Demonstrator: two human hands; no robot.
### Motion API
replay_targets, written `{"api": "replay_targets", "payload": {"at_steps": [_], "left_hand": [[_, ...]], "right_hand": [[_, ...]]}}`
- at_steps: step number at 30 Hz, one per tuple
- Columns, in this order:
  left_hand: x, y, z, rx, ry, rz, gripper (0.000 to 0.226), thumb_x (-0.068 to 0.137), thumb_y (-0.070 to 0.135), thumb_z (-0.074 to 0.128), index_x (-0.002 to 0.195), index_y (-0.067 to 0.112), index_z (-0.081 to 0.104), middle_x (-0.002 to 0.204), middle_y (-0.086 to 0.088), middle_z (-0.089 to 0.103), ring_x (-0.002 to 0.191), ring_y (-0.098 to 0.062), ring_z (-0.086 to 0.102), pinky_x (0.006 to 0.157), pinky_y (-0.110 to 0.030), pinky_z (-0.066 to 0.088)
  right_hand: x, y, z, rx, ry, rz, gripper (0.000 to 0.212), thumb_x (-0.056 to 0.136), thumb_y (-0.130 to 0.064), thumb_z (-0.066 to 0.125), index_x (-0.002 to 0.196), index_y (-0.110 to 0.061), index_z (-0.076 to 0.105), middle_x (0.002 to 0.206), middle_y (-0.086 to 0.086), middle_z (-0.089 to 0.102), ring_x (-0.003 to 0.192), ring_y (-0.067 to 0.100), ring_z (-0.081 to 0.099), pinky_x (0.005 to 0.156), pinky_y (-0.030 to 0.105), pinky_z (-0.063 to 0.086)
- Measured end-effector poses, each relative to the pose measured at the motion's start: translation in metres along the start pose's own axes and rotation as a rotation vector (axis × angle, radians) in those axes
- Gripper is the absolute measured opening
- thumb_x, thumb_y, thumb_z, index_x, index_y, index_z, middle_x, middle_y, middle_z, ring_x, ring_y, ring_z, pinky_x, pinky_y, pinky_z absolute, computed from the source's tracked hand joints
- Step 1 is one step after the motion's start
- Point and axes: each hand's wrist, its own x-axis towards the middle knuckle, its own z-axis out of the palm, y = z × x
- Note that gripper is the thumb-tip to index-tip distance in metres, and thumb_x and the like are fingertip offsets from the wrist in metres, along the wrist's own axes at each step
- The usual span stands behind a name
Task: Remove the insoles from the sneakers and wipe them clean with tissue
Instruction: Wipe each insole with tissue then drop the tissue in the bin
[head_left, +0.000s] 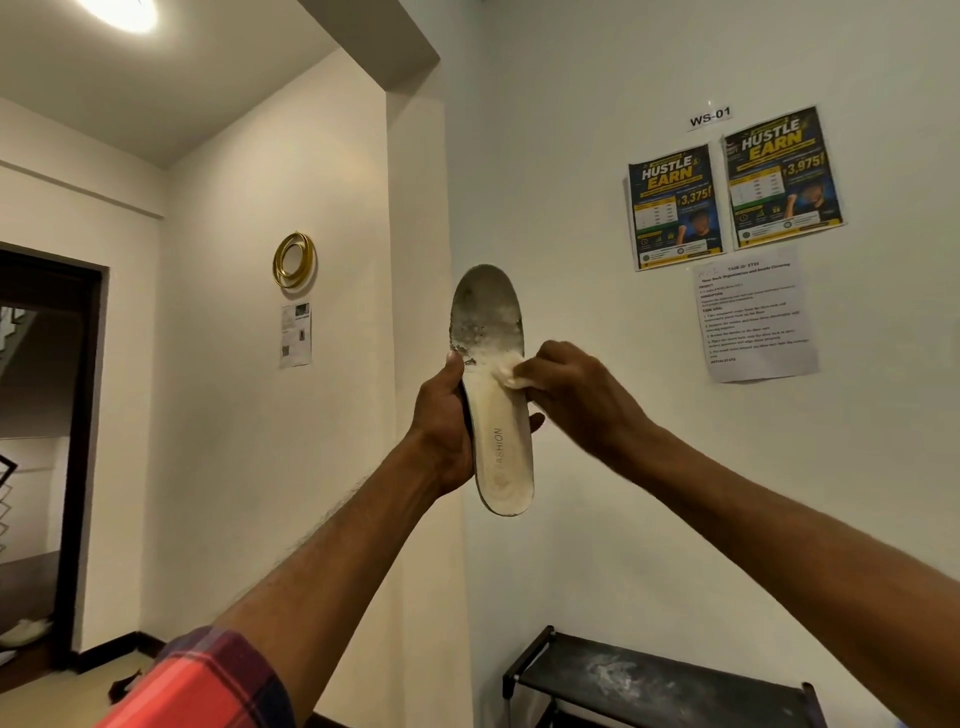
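bottom left of the frame there's a red and dark plaid sleeve (208, 680), and both bare forearms reach up from the bottom corners toward the middle. the left hand (441, 431) grips the insole (506, 467) round its lower half, thumb running up the left edge and fingertips just peeking out on the right edge. the insole sits dead centre of the frame, held upright in the air with the toe end up and the heel down. its top part looks grey and grubby, and the lower part is cream with "fashion" printed along it. the right hand (576, 400) comes in from the right with its fingers bunched, pinching a small white wad of tissue (511, 371) against the middle of the insole near the right edge. down in the lower right is a black shoe rack (649, 686) with a whitish dusty smear on its top shelf. on the wall behind, upper right, two dark "hustle earn" posters (675, 208) hang side by side under a "ws-01" label (710, 117), with a printed sheet (756, 317) just below them. left of centre there's a gold ring (294, 260) on the wall with a small paper (296, 335) under it. a dark doorway (47, 441) sits at the far left, and a ceiling light (119, 13) glows top left.
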Motion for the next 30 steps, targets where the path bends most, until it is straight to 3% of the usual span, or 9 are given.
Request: {"api": "replay_targets", "payload": {"at_steps": [2, 5, 9, 14, 17, 21, 25, 28, 30], "left_hand": [[0.000, -0.002, 0.000, -0.004, -0.028, -0.023, 0.064, 0.104, 0.060, 0.028, 0.134, 0.014, 0.063, 0.130, -0.022, 0.067, 0.117, -0.040, 0.064, 0.104, -0.059, 0.049], [0.002, -0.003, 0.000, 0.001, -0.036, -0.033, 0.063, 0.104, 0.060, 0.029, 0.128, 0.016, 0.066, 0.121, -0.022, 0.070, 0.110, -0.040, 0.066, 0.098, -0.056, 0.053], [-0.003, -0.005, 0.005, 0.002, -0.065, -0.069, 0.068, 0.104, 0.061, 0.028, 0.135, 0.012, 0.063, 0.122, -0.020, 0.069, 0.110, -0.036, 0.064, 0.094, -0.052, 0.052], [-0.006, -0.006, 0.012, -0.022, -0.092, -0.073, 0.063, 0.103, 0.061, 0.033, 0.134, 0.015, 0.063, 0.120, -0.019, 0.068, 0.108, -0.036, 0.064, 0.094, -0.053, 0.052], [-0.009, -0.007, 0.015, 0.015, -0.132, -0.106, 0.072, 0.103, 0.063, 0.029, 0.141, 0.009, 0.058, 0.126, -0.016, 0.065, 0.115, -0.035, 0.060, 0.092, -0.049, 0.054], [-0.011, -0.005, 0.019, 0.012, -0.167, -0.125, 0.070, 0.103, 0.062, 0.030, 0.139, 0.010, 0.059, 0.125, -0.016, 0.065, 0.116, -0.035, 0.058, 0.092, -0.049, 0.053], [-0.013, -0.006, 0.019, 0.075, -0.194, -0.137, 0.072, 0.103, 0.062, 0.028, 0.144, 0.009, 0.055, 0.127, -0.015, 0.064, 0.115, -0.035, 0.059, 0.094, -0.049, 0.051], [-0.014, -0.006, 0.018, 0.099, -0.205, -0.143, 0.071, 0.103, 0.062, 0.028, 0.144, 0.010, 0.055, 0.129, -0.016, 0.064, 0.114, -0.035, 0.061, 0.097, -0.050, 0.049], [-0.014, -0.005, 0.017, 0.121, -0.197, -0.140, 0.072, 0.103, 0.063, 0.028, 0.144, 0.010, 0.054, 0.130, -0.017, 0.063, 0.114, -0.035, 0.061, 0.096, -0.050, 0.050]], "right_hand": [[0.003, 0.002, 0.000, -0.001, 0.049, 0.080, 0.014, 0.086, -0.004, 0.073, 0.099, -0.001, 0.071, 0.091, 0.014, 0.061, 0.078, 0.030, 0.063, 0.062, 0.037, 0.057], [0.000, -0.010, 0.005, 0.030, -0.116, -0.042, 0.020, 0.092, -0.001, 0.061, 0.110, -0.005, 0.069, 0.103, 0.012, 0.059, 0.092, 0.027, 0.055, 0.075, 0.039, 0.052], [0.013, 0.005, -0.008, 0.001, 0.089, 0.095, 0.017, 0.087, -0.007, 0.073, 0.102, 0.001, 0.070, 0.093, 0.017, 0.062, 0.077, 0.030, 0.064, 0.061, 0.040, 0.059], [0.018, -0.002, -0.011, -0.060, -0.036, -0.049, 0.022, 0.088, -0.010, 0.073, 0.108, -0.003, 0.069, 0.100, 0.017, 0.064, 0.086, 0.029, 0.064, 0.064, 0.037, 0.059], [0.031, 0.015, -0.018, -0.055, 0.189, 0.137, 0.013, 0.089, -0.007, 0.071, 0.100, 0.000, 0.072, 0.087, 0.017, 0.063, 0.074, 0.028, 0.062, 0.059, 0.042, 0.057], [0.035, 0.010, -0.022, -0.082, 0.086, 0.054, 0.019, 0.089, -0.009, 0.071, 0.106, -0.001, 0.071, 0.093, 0.017, 0.064, 0.080, 0.029, 0.063, 0.063, 0.038, 0.058], [0.046, 0.022, -0.027, -0.054, 0.244, 0.195, 0.017, 0.092, -0.013, 0.070, 0.103, -0.001, 0.072, 0.088, 0.016, 0.063, 0.074, 0.028, 0.063, 0.061, 0.040, 0.056], [0.049, 0.013, -0.028, -0.062, 0.144, 0.086, 0.020, 0.091, -0.011, 0.069, 0.109, -0.001, 0.071, 0.094, 0.017, 0.064, 0.079, 0.030, 0.064, 0.065, 0.042, 0.058], [0.052, 0.013, -0.029, -0.047, 0.180, 0.106, 0.020, 0.090, -0.011, 0.071, 0.108, -0.002, 0.072, 0.092, 0.017, 0.065, 0.078, 0.029, 0.064, 0.064, 0.042, 0.058]]}}
